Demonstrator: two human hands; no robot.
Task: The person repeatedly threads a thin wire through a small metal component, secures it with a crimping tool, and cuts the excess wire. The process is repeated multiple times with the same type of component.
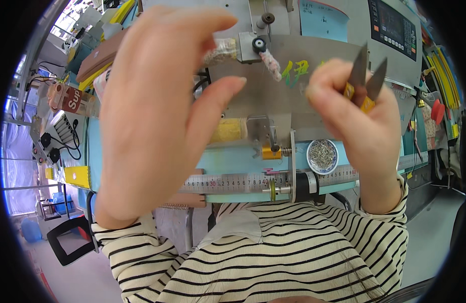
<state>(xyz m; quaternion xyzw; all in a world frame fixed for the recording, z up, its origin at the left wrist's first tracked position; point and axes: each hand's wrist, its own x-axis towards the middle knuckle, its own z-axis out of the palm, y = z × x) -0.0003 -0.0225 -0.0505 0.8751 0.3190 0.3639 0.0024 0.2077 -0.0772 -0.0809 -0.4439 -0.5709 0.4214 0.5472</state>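
My left hand [152, 111] is raised large and slightly blurred at the left, with thumb and forefinger apart and nothing visible between them. On the right, my right hand [361, 108] is closed around a pair of thread snips [360, 70]. Their two dark pointed blades stick upward and spread apart, and bits of yellow handle show in my palm. Both hands hover over a grey sewing machine [313, 111]. A black-capped post [259, 45] with a pinkish cloth scrap [270, 65] beside it stands on the machine between my hands.
A patterned bowl [322, 156] of small silvery bits stands near my right wrist. A ruler strip [233, 183] runs along the front edge of the light-blue table. Near it are a gold thread spool [271, 152] and a yellow roll [230, 130]. A control panel [393, 30] is at upper right.
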